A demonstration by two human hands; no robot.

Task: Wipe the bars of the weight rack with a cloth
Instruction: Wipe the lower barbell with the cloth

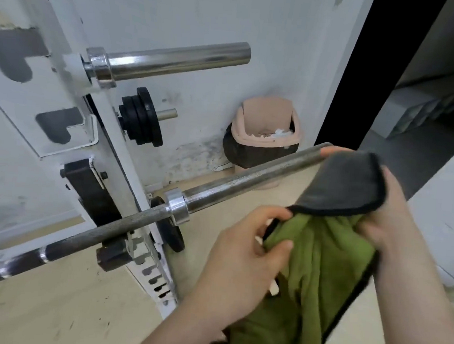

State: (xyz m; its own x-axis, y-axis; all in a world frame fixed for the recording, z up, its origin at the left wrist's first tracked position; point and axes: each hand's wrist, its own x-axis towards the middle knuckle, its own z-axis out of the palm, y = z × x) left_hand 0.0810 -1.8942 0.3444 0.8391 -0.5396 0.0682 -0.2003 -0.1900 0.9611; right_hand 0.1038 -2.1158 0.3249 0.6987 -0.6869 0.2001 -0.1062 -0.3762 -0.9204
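A cloth (319, 260), green on one face and grey with black trim on the other, hangs between both my hands at the lower right. My left hand (243, 257) pinches its green edge. My right hand (396, 220) grips the grey part and holds it against the far end of the lower barbell (241, 179), which slants from lower left to upper right. A second chrome bar (175, 59) rests higher up on the white rack upright (75, 51).
Black weight plates (142, 116) sit on a peg of the rack. A pink bin (267, 131) stands against the wall behind the lower bar's end. A dark doorway opens at the right. The beige floor lies below.
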